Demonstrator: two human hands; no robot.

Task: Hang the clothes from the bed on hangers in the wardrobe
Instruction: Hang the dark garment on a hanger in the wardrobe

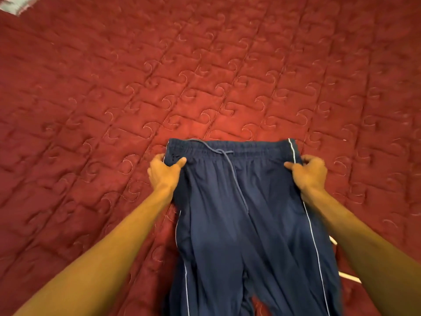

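Navy track trousers [246,224], one pair: spread front-up over the near middle of the red quilted bedspread [205,76], elastic waistband [239,148] toward the far side, legs running back toward you and out of view at the near edge. Whether the cloth is lifted clear of the bedspread or rests on it cannot be told.

- Drawstring [230,169]: blue-grey, loose, trailing from the middle of the waistband down the front.
- White piping [313,236]: one thin line down each outer seam.
- Your left hand [163,173]: grips the left end of the waistband; thumb [180,161] lies across the front of the cloth pointing inward, fingers curl round the side edge and behind it.
- Your right hand [307,173]: grips the right end of the waistband in mirror fashion, thumb [290,165] on the front beside the piping, fingers hooked round the edge.
- Your forearms, left [109,242] and right [369,242]: bare, stretched forward, converging on the waistband, wrists roughly level and set the width of the garment apart.
- Pale strips [349,277]: two short light pieces showing on the bedspread between the right trouser leg and your right forearm; what they are cannot be told.
- Pale patterned patch [18,5]: at the far left corner, blurred.
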